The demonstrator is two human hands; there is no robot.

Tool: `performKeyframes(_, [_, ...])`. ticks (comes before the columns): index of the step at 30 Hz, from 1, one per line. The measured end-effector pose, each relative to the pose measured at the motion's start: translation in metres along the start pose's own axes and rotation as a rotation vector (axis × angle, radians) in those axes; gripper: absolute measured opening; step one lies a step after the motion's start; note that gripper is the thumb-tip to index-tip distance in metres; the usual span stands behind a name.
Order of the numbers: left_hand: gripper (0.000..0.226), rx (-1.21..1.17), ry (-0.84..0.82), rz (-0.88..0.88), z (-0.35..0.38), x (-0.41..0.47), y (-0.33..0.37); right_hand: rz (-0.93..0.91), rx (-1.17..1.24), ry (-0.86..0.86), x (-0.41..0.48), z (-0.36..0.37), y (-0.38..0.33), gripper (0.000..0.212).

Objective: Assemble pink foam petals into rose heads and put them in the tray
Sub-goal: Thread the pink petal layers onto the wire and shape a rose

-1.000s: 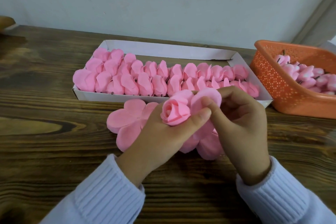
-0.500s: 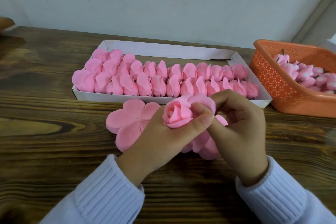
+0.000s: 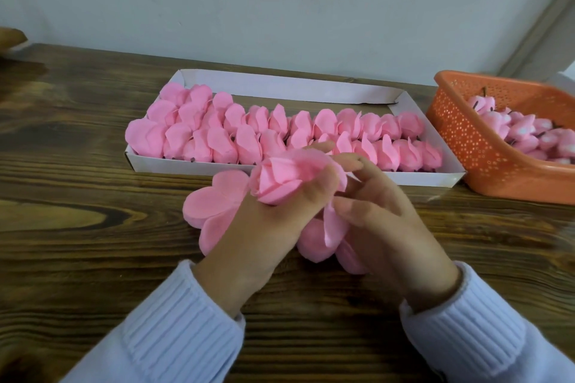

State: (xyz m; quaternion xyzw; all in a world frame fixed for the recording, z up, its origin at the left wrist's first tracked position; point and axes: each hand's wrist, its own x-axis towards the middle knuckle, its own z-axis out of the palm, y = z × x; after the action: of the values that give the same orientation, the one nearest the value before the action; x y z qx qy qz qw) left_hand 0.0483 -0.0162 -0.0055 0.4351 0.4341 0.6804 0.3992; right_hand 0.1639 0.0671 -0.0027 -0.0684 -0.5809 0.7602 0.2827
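Note:
My left hand [image 3: 267,227] grips a pink foam rose head [image 3: 280,179], thumb pressed over its outer petal, with the bud facing left. My right hand [image 3: 382,221] sits just right of it, fingers curled against the rose's base and a loose petal [image 3: 334,227] that hangs down. A flat pink petal sheet [image 3: 214,205] lies on the table under my left hand. Behind, the white cardboard tray [image 3: 311,87] holds two rows of finished rose heads [image 3: 236,130].
An orange perforated basket [image 3: 473,146] with several pink rose buds stands at the right, close to the tray's corner. More pink petals [image 3: 317,242] lie under my hands. The dark wooden table [image 3: 77,211] meets a pale wall behind.
The rose head has turned so its bud points more to the left. My right fingers have slid from the top petal down to the rose's base and the hanging petal.

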Motion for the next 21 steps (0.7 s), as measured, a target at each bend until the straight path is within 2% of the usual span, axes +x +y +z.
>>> performKeyframes(3, [0.065, 0.057, -0.004, 0.013, 0.001, -0.002, 0.000, 0.021, -0.059, 0.018, -0.002, 0.005, 0.001, 0.045])
performKeyframes(8, [0.078, 0.162, -0.021, 0.023, 0.002, -0.002, 0.000, 0.055, 0.043, 0.049, 0.001, 0.009, -0.001, 0.067])
performKeyframes(12, [0.070, 0.212, -0.027, 0.023, 0.003, -0.003, 0.002, 0.088, 0.210, 0.009, -0.001, 0.010, -0.002, 0.055])
performKeyframes(16, [0.065, 0.179, -0.094, -0.029, 0.001, -0.004, 0.003, 0.173, 0.141, -0.002, -0.001, 0.006, -0.008, 0.059])
performKeyframes(18, [0.063, 0.135, -0.190, -0.033, -0.001, -0.004, 0.004, 0.237, 0.102, -0.015, -0.001, -0.001, -0.012, 0.054])
performKeyframes(21, [0.067, 0.195, -0.244, -0.053, -0.002, -0.004, 0.008, 0.323, 0.128, -0.058, -0.002, -0.005, -0.021, 0.047])
